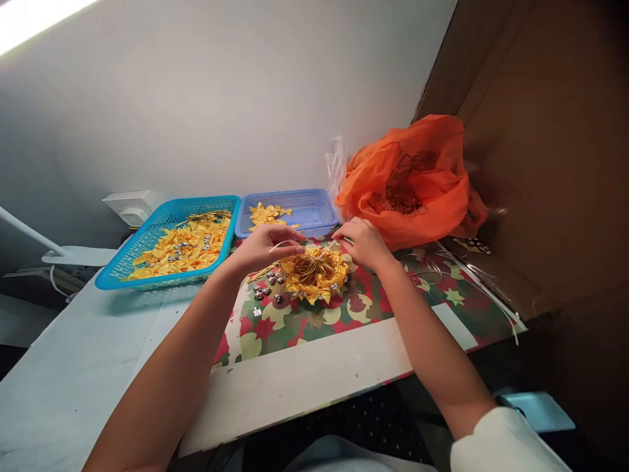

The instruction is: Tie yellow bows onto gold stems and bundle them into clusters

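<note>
A round bundle of yellow ribbon bows lies on the patterned sheet, with gold twist ties gathered at its middle and silver bells among the bows. Above its left side, my left hand pinches a thin white cord between thumb and fingers. My right hand closes on the cord's other part over the right side of the bundle. Between the hands the cord runs down to the gathered ties. Several loose silver bells lie left of the bundle, beside a few gold ties.
A teal basket with yellow bows, bells and gold ties stands at the left. Behind my hands sits a blue basket with more bows. An orange bag leans at the back right near a brown cardboard panel. White strips lie at the right.
</note>
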A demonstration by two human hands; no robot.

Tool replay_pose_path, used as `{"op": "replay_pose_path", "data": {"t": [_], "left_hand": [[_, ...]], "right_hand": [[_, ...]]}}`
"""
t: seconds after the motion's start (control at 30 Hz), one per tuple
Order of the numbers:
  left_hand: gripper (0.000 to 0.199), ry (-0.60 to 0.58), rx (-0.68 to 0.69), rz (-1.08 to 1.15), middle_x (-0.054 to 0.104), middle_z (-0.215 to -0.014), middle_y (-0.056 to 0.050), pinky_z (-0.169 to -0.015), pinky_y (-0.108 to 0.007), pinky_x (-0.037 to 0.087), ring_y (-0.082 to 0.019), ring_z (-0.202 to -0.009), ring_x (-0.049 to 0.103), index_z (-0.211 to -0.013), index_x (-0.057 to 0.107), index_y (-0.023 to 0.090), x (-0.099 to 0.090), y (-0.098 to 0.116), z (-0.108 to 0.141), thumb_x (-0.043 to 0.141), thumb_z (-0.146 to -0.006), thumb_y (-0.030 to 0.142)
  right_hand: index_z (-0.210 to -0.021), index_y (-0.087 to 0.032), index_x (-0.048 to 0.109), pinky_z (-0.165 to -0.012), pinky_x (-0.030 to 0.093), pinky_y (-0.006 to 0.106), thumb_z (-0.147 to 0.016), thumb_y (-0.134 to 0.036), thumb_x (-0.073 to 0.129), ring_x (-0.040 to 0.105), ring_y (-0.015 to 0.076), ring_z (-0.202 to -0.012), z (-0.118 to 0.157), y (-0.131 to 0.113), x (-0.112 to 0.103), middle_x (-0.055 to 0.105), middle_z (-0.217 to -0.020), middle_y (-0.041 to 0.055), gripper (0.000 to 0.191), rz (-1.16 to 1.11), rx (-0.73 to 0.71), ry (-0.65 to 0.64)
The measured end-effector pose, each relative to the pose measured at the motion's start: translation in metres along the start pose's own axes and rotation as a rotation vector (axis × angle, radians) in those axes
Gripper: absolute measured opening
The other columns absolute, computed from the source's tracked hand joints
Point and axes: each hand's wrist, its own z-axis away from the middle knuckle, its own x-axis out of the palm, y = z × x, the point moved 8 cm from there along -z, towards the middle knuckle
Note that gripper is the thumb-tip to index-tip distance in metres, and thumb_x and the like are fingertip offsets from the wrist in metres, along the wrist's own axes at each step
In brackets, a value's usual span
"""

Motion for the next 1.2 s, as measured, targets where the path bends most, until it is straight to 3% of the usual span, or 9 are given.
{"op": "replay_pose_path", "data": {"t": [0.13, 0.27, 0.5, 0.63, 0.83, 1.0, 1.2], "left_hand": [[0.016, 0.063, -0.003, 0.022, 0.078, -0.087, -0.009, -0.07, -0.028, 0.059, -0.019, -0.082, 0.073, -0.082, 0.073, 0.016, 0.002, 0.002, -0.001, 0.071, -0.078, 0.032], [0.014, 0.09, -0.044, -0.01, 0.078, -0.083, -0.009, -0.063, -0.026, 0.057, -0.018, -0.076, 0.073, -0.076, 0.074, 0.016, 0.002, -0.003, -0.002, 0.071, -0.078, 0.03], [0.016, -0.055, 0.094, -0.23, 0.078, -0.079, -0.004, -0.057, -0.023, 0.052, -0.015, -0.068, 0.069, -0.081, 0.077, 0.02, 0.006, 0.012, 0.0, 0.065, -0.082, 0.03], [0.021, -0.129, 0.14, -0.412, 0.078, -0.08, -0.003, -0.053, -0.021, 0.048, -0.013, -0.064, 0.067, -0.087, 0.078, 0.021, 0.011, 0.022, 0.004, 0.058, -0.086, 0.029], [0.022, -0.164, 0.167, -0.479, 0.076, -0.07, -0.002, -0.048, -0.022, 0.043, -0.012, -0.054, 0.064, -0.079, 0.078, 0.021, 0.011, 0.021, 0.007, 0.057, -0.084, 0.024], [0.024, -0.199, 0.162, -0.553, 0.074, -0.064, 0.0, -0.046, -0.022, 0.04, -0.011, -0.049, 0.061, -0.074, 0.077, 0.023, 0.017, 0.019, 0.007, 0.055, -0.083, 0.023], [0.021, -0.165, 0.166, -0.635, 0.076, -0.072, -0.003, -0.05, -0.024, 0.041, -0.015, -0.058, 0.065, -0.075, 0.077, 0.022, 0.024, 0.018, 0.007, 0.057, -0.081, 0.021]], "right_hand": [[-0.087, -0.019, 0.072, -0.088, 0.038, 0.036, -0.088, -0.013, 0.056, 0.055, 0.0215, -0.089, -0.001, -0.006, 0.009, 0.073, -0.092, 0.0061, 0.017, -0.03, -0.012, -0.062], [-0.081, -0.018, 0.069, -0.085, 0.039, 0.034, -0.088, -0.02, 0.057, 0.056, 0.0206, -0.087, -0.001, -0.004, 0.014, 0.072, -0.088, 0.0069, 0.015, -0.143, 0.021, -0.045], [-0.077, -0.019, 0.056, -0.069, 0.039, 0.025, -0.09, -0.025, 0.045, 0.055, 0.014, -0.071, -0.003, -0.006, 0.026, 0.063, -0.074, 0.0001, 0.018, -0.493, 0.19, -0.018], [-0.077, -0.02, 0.053, -0.065, 0.036, 0.024, -0.092, -0.027, 0.037, 0.052, 0.013, -0.066, -0.006, -0.006, 0.03, 0.06, -0.071, -0.0013, 0.023, -0.409, 0.203, -0.043], [-0.073, -0.019, 0.058, -0.066, 0.035, 0.026, -0.089, -0.025, 0.043, 0.052, 0.0154, -0.069, -0.008, 0.009, 0.025, 0.062, -0.072, 0.0016, 0.022, -0.265, 0.224, -0.067], [-0.072, -0.018, 0.066, -0.066, 0.036, 0.026, -0.085, -0.018, 0.049, 0.056, 0.0159, -0.071, -0.006, 0.007, 0.029, 0.067, -0.074, 0.0035, 0.021, -0.191, 0.197, -0.191], [-0.08, -0.018, 0.074, -0.081, 0.039, 0.034, -0.082, -0.016, 0.056, 0.059, 0.0227, -0.087, -0.006, -0.005, 0.017, 0.073, -0.09, 0.0088, 0.017, -0.073, 0.18, -0.239]]}}
